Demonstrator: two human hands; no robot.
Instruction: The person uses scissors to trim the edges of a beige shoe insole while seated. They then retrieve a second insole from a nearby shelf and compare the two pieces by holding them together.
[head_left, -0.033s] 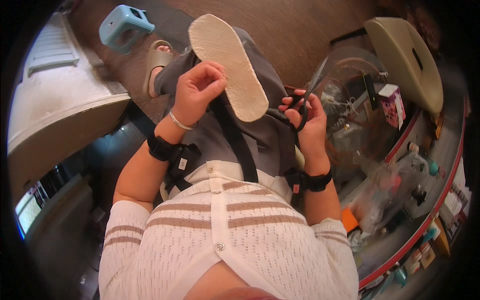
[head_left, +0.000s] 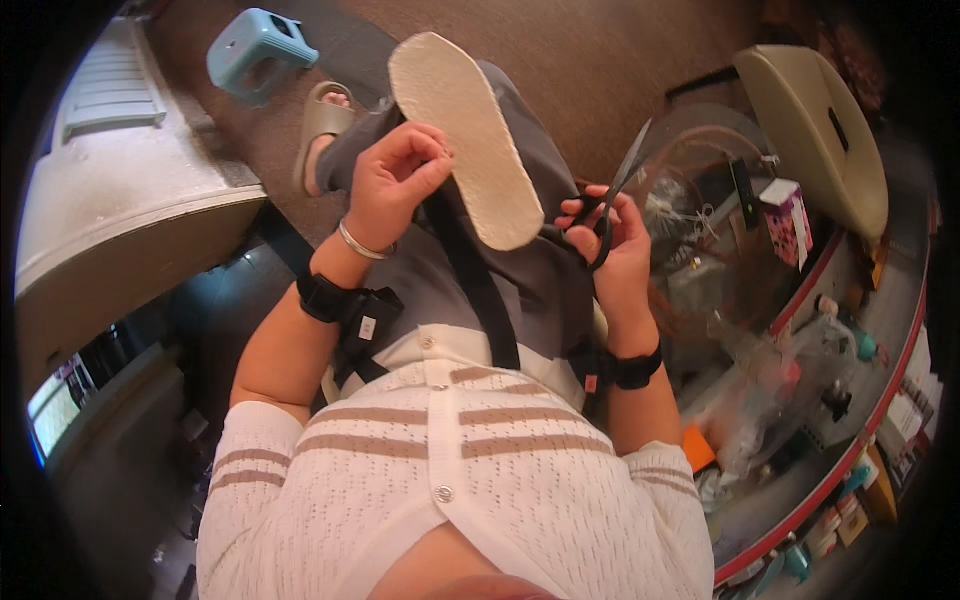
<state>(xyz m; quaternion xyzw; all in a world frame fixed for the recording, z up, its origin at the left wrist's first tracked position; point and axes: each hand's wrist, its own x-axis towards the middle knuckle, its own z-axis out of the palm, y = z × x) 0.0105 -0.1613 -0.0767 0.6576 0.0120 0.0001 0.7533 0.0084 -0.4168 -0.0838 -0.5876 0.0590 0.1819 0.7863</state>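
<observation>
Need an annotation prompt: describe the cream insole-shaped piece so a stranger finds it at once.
Find the grey trousers in the upper middle, then the left hand over them. It pinches the edge of a long, flat, cream insole-shaped piece, whose upper end leans left. Unlike the dark-handled scissors in the right hand, it is pale and broad, with rounded ends.

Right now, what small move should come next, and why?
Probably bring the scissors toward the cream sole-shaped piece: the right hand holds them apart from it, blades pointing forward, while the left hand pinches the piece's edge.
</observation>
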